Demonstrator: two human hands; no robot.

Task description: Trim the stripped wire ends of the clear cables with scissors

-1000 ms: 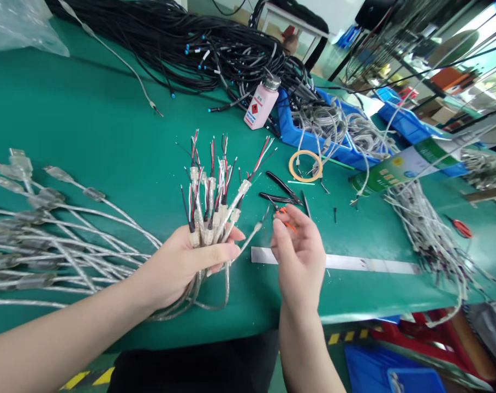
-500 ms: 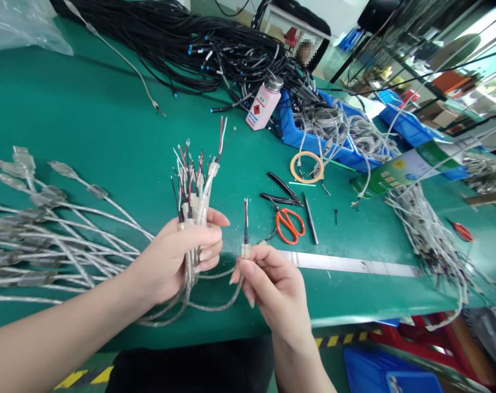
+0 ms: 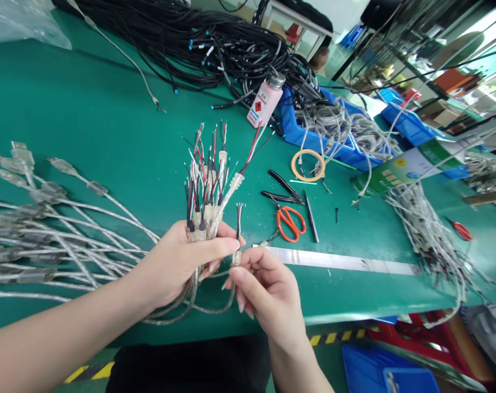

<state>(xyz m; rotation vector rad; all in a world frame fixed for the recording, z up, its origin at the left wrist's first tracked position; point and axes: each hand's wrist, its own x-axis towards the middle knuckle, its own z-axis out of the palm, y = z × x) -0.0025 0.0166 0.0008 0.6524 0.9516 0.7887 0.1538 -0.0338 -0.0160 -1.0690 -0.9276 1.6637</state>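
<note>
**Left hand clamped on a bundle, right hand pinching one loose end: what could be fumbled**

Left hand (image 3: pixel 178 262), lower middle of the frame, is closed round a cable bundle (image 3: pixel 204 218), with the stripped red, white and black wire ends fanned upward. Just to its right, a single cable (image 3: pixel 237 255) is pinched between thumb and fingertips of the right hand (image 3: pixel 264 292). Its bare end is held upright, almost touching the bundle.

Stuff that could probably go wrong:
- The fanned wire tips aren't level, so the single end could get snagged or its strands bent if it's pushed in among them.
- The grip on the bundle looks loose toward the bottom, where the cables loop below the hand. One could be dropped out if the fingers are eased.
- The USB plugs (image 3: pixel 22 164) at far left lie on tangled leads, so they could be dragged across the table (image 3: pixel 88 120) if the bundle is lifted.

Room-wise: both hands are held right over the front edge of the table, so anything let go could be lost to the floor. Orange scissors (image 3: pixel 288 222), black cutters (image 3: pixel 282 188) and a metal ruler (image 3: pixel 346 262) lie close on the right, which leaves that side tight. Bare green surface is left open at upper left. The top of the frame is crowded by a black cable heap (image 3: pixel 182 43) and a pink bottle (image 3: pixel 264 105).
</note>
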